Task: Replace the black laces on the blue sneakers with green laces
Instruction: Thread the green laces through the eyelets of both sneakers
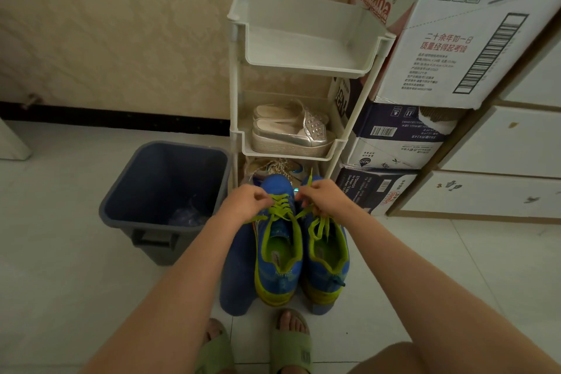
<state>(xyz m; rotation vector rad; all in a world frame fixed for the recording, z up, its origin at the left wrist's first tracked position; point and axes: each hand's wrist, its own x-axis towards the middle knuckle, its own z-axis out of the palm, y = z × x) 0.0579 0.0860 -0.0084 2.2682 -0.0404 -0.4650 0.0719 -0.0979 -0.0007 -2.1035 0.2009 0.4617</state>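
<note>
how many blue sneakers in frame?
2: left blue mesh sneaker below the left hand, right blue mesh sneaker below the right hand, side by side before the white plastic rack. Both hands pinch green laces. None apparently hidden.

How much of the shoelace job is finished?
Almost finished. Both sneakers already have green laces, and no black ones show. The left hand and right hand pinch the laces of the sneaker nearer the bin, seemingly pulling them snug. Tying them looks left.
</note>
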